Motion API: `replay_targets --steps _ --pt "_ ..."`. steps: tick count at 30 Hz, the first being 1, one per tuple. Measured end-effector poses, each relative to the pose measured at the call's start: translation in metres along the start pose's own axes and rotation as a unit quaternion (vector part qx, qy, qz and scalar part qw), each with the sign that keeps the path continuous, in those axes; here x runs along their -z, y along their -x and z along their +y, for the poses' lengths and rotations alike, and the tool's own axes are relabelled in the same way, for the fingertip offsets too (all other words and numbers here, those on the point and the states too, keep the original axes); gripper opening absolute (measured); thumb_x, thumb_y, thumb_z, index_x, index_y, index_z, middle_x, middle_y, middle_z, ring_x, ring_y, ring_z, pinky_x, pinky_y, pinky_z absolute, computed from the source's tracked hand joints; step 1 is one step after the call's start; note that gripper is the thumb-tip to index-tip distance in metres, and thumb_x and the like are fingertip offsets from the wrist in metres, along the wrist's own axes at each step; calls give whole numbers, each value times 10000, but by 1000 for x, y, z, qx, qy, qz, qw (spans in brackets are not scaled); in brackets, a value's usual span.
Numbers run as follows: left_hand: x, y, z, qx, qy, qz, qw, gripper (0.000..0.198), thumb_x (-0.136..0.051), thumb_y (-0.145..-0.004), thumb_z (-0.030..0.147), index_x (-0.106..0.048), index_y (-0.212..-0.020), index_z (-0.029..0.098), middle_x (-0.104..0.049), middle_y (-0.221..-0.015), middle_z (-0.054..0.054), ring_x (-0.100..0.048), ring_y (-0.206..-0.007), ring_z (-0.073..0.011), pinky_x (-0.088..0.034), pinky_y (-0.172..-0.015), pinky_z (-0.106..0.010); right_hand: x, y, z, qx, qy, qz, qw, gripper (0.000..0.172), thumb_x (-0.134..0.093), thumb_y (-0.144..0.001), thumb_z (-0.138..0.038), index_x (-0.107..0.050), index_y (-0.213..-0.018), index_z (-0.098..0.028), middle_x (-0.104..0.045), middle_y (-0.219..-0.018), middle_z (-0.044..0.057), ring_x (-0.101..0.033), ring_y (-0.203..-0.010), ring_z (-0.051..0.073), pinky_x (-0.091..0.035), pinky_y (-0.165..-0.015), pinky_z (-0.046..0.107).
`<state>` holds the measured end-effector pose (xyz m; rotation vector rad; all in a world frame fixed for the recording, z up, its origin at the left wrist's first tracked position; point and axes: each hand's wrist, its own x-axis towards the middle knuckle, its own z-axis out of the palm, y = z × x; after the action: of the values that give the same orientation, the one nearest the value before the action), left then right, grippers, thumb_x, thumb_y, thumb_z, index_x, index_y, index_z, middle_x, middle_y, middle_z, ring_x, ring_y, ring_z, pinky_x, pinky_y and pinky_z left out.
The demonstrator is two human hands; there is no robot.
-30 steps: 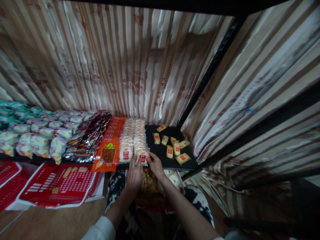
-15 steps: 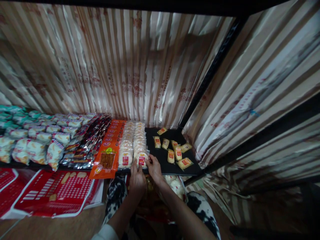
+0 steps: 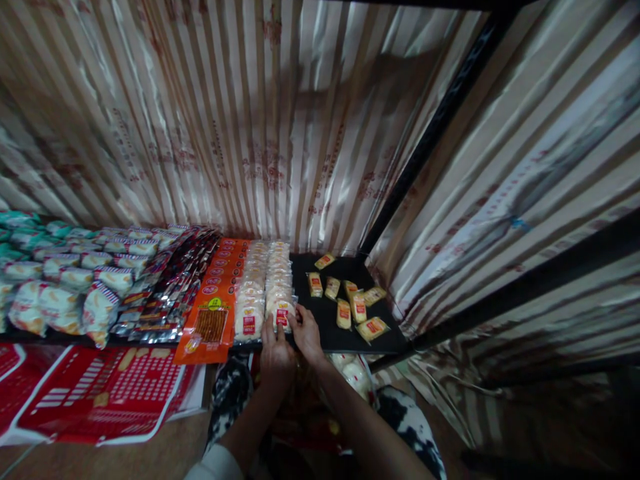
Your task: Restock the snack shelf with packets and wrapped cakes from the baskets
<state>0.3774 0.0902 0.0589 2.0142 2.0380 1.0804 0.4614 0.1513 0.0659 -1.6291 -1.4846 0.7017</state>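
Two rows of clear packets with round white crackers run back along the black shelf. At the front of the right row is a cracker packet (image 3: 281, 316) with a red label. My left hand (image 3: 277, 360) is on its lower front edge, two fingers lying against the wrapper and the others curled. My right hand (image 3: 307, 335) grips the packet's right edge with bent fingers. The neighbouring front packet (image 3: 249, 324) stands just left of my left hand. To the left of both rows lies an orange snack bag (image 3: 209, 327).
Several small yellow packets (image 3: 358, 307) lie loose on the black shelf (image 3: 325, 337) at right. Silver-and-dark packets (image 3: 163, 300) and white bags (image 3: 60, 303) fill its left. Red baskets (image 3: 110, 393) stand below left. A black post (image 3: 425, 147) rises at the back right corner before striped curtains (image 3: 225, 133).
The view has shifted and tilted slightly. Both hands stay at the front cracker packet, with little visible movement of it.
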Motion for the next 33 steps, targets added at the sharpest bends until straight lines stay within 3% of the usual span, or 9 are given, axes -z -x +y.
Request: replay_targets --steps 6,10,14,17,21,27,30,33 --pt "-2 2 -2 -5 14 -10 1000 501 -405 -725 40 -508 -1215 18 -399 -1351 -226 -315 -1296 -329 -330 -1049 -482 3 7 -5 -1 -40 -8 999 351 -508 -795 -293 -583 -1105 -147 -591 -965 98 -612 -830 179 -520 -713 287" --pt "4 9 -4 -38 32 -15 999 497 -400 -756 65 -460 -1248 39 -325 -1408 -221 -243 -1339 -335 -338 -1044 -505 15 33 1 38 -74 37 996 344 -469 -820 -296 -560 -1125 -165 -572 -1066 116 -592 -922 181 -521 -734 288" --pt "11 23 0 -76 22 -27 997 422 -358 -791 43 -497 -1189 38 -301 -1418 -222 -217 -1355 -314 -333 -1054 -489 44 74 30 46 -17 87 995 272 -394 -855 -277 -595 -999 -163 -612 -997 110 -583 -902 181 -498 -781 312" --pt "12 42 5 -92 21 -41 995 339 -385 -808 72 -559 -1100 80 -363 -1376 -197 -266 -1332 -292 -339 -1052 -468 70 99 64 48 74 80 993 264 -401 -833 -252 -608 -970 -164 -631 -972 100 -572 -945 202 -459 -866 353" --pt "5 72 17 -100 47 -130 985 279 -424 -810 104 -601 -1024 129 -482 -1280 -152 -394 -1247 -254 -360 -1033 -439 93 118 96 -7 201 3 980 289 -450 -786 -195 -629 -1009 -156 -654 -1015 101 -573 -985 221 -424 -903 362" --pt "-3 99 32 35 40 -327 944 323 -382 -821 92 -605 -1047 146 -541 -1249 -131 -512 -1146 -203 -377 -1005 -365 85 135 91 51 317 -92 943 324 -542 -797 -208 -594 -1116 -186 -638 -1107 86 -519 -1064 231 -372 -911 328" --pt "-2 105 30 58 40 -359 931 299 -400 -811 89 -622 -997 167 -545 -1260 -103 -539 -1125 -170 -389 -986 -303 76 141 87 71 362 -95 925 192 -501 -840 -203 -625 -986 -195 -652 -1015 79 -541 -979 222 -377 -847 316" --pt "1 108 25 65 39 -353 932 296 -391 -811 84 -628 -972 158 -555 -1244 -111 -555 -1104 -164 -401 -968 -285 72 142 86 75 396 -81 911 186 -444 -870 -175 -630 -885 -183 -656 -909 92 -559 -875 218 -377 -778 318"
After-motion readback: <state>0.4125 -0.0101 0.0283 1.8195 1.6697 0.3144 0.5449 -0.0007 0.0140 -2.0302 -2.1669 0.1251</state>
